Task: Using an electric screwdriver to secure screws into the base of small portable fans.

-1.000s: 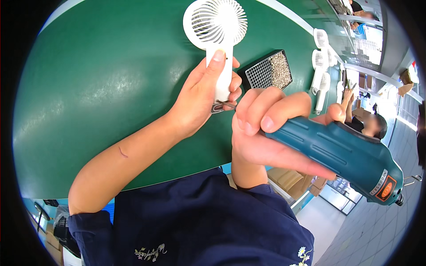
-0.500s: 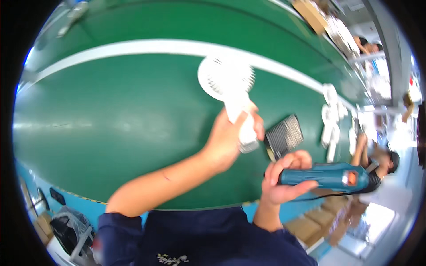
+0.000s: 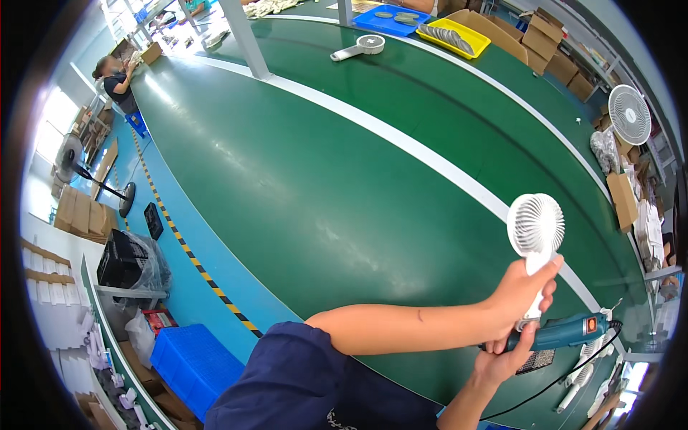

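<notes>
Sitting above the green desk [image 3: 344,236], the white fan [image 3: 539,226] is looking light, stiff, slick to me; its handle is likely offering safer hold than thin slats. Left hand [image 3: 520,295] is gripping there, fingers wrapped round; right hand [image 3: 506,362] is clasping the teal screwdriver [image 3: 566,332], fingers curled.

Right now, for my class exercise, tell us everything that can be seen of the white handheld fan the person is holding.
The handheld fan is white and looks like plastic. Its round head, covered in curved, radiating ribs, tops a slim, straight handle. It is held above the green table, head uppermost in the picture and leaning slightly. The person's left grip wraps around the handle. The teal power tool is close to its lower end; whether they touch cannot be told.
</notes>
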`<state>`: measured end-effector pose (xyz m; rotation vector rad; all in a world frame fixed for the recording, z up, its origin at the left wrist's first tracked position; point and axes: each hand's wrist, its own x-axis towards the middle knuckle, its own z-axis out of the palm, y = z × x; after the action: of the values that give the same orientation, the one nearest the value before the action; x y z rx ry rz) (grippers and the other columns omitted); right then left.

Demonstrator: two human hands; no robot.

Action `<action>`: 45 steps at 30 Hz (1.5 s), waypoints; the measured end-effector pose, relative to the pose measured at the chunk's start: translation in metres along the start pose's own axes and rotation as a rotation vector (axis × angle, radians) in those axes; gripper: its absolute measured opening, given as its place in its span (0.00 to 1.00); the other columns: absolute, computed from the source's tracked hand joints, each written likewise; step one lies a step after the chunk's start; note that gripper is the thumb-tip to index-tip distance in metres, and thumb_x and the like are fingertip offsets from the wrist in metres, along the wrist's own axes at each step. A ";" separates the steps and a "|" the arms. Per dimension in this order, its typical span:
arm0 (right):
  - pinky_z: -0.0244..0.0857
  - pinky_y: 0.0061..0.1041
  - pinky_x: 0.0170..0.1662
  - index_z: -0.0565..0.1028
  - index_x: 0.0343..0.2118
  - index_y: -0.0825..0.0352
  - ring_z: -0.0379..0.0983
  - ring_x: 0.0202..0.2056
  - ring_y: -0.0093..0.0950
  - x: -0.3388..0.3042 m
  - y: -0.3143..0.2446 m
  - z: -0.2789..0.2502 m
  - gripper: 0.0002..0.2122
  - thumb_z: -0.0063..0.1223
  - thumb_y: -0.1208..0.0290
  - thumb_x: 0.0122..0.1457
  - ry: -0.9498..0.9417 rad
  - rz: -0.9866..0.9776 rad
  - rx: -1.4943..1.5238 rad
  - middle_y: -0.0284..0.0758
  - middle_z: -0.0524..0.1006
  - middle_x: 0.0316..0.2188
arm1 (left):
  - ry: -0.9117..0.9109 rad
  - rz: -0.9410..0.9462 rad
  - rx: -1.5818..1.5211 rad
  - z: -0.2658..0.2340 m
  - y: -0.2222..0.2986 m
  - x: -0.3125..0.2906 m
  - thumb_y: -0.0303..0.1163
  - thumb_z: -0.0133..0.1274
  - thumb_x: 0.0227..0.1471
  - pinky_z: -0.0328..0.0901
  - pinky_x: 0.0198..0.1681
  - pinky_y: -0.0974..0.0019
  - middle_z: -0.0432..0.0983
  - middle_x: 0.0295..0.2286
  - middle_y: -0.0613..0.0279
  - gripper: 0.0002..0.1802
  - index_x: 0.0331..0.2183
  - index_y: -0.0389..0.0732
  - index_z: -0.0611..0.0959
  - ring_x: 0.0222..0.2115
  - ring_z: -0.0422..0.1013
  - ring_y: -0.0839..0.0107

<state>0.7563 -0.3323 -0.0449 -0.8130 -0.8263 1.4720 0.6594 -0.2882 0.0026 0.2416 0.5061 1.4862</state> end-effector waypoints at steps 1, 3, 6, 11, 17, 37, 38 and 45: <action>0.43 0.14 0.13 0.66 0.34 0.61 0.51 0.10 0.12 0.001 0.001 0.005 0.08 0.45 0.62 0.61 -0.037 -0.022 -0.007 0.23 0.61 0.13 | 0.014 -0.036 -0.025 0.002 0.008 -0.001 0.46 0.49 0.57 0.62 0.14 0.72 0.63 0.18 0.72 0.17 0.27 0.44 0.67 0.16 0.62 0.81; 0.43 0.14 0.13 0.67 0.33 0.61 0.52 0.11 0.12 0.001 -0.002 0.023 0.07 0.47 0.64 0.61 -0.015 -0.030 -0.014 0.24 0.63 0.14 | 0.038 -0.090 -0.055 0.004 0.023 -0.001 0.43 0.51 0.56 0.62 0.13 0.70 0.63 0.18 0.71 0.15 0.27 0.45 0.67 0.16 0.63 0.81; 0.46 0.15 0.12 0.67 0.31 0.62 0.55 0.11 0.13 0.001 0.009 0.043 0.06 0.50 0.67 0.59 0.034 -0.028 -0.042 0.25 0.66 0.16 | 0.123 -0.103 -0.093 0.001 0.046 -0.006 0.41 0.54 0.54 0.61 0.10 0.67 0.64 0.17 0.70 0.14 0.27 0.44 0.69 0.13 0.62 0.79; 0.54 0.19 0.13 0.67 0.31 0.68 0.60 0.11 0.18 -0.003 0.007 0.063 0.04 0.49 0.76 0.59 -0.097 -0.094 0.066 0.32 0.68 0.19 | 0.037 -0.030 -0.046 -0.002 0.065 -0.013 0.39 0.51 0.57 0.60 0.20 0.69 0.59 0.16 0.72 0.12 0.28 0.44 0.68 0.16 0.59 0.78; 0.56 0.19 0.14 0.67 0.32 0.70 0.62 0.13 0.18 -0.006 0.005 0.059 0.05 0.50 0.76 0.59 -0.114 -0.159 0.062 0.34 0.69 0.24 | -0.018 -0.034 -0.020 0.002 0.062 -0.012 0.36 0.52 0.56 0.61 0.19 0.71 0.61 0.16 0.70 0.11 0.29 0.42 0.68 0.16 0.61 0.77; 0.60 0.21 0.19 0.58 0.49 0.67 0.62 0.16 0.20 0.022 -0.124 0.096 0.26 0.47 0.50 0.59 -0.698 -0.720 0.268 0.31 0.63 0.30 | -0.219 0.201 0.073 0.002 0.086 -0.024 0.43 0.38 0.61 0.56 0.14 0.74 0.64 0.21 0.65 0.24 0.48 0.32 0.65 0.16 0.61 0.77; 0.60 0.21 0.19 0.59 0.46 0.67 0.62 0.15 0.19 0.020 -0.124 0.098 0.25 0.48 0.49 0.57 -0.660 -0.800 0.278 0.31 0.62 0.29 | -0.214 0.193 0.046 0.000 0.087 -0.023 0.44 0.42 0.60 0.55 0.14 0.74 0.65 0.20 0.65 0.23 0.47 0.34 0.66 0.15 0.61 0.78; 0.59 0.14 0.11 0.61 0.36 0.65 0.61 0.11 0.16 0.009 -0.106 0.110 0.18 0.51 0.55 0.57 -0.677 -0.936 0.357 0.29 0.62 0.28 | -0.228 0.165 0.024 0.001 0.089 -0.032 0.44 0.39 0.61 0.52 0.12 0.74 0.64 0.19 0.65 0.22 0.44 0.34 0.66 0.12 0.59 0.78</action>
<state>0.7144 -0.3221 0.1021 0.3757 -1.1722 0.9554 0.5806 -0.3124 0.0499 0.4749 0.3266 1.5897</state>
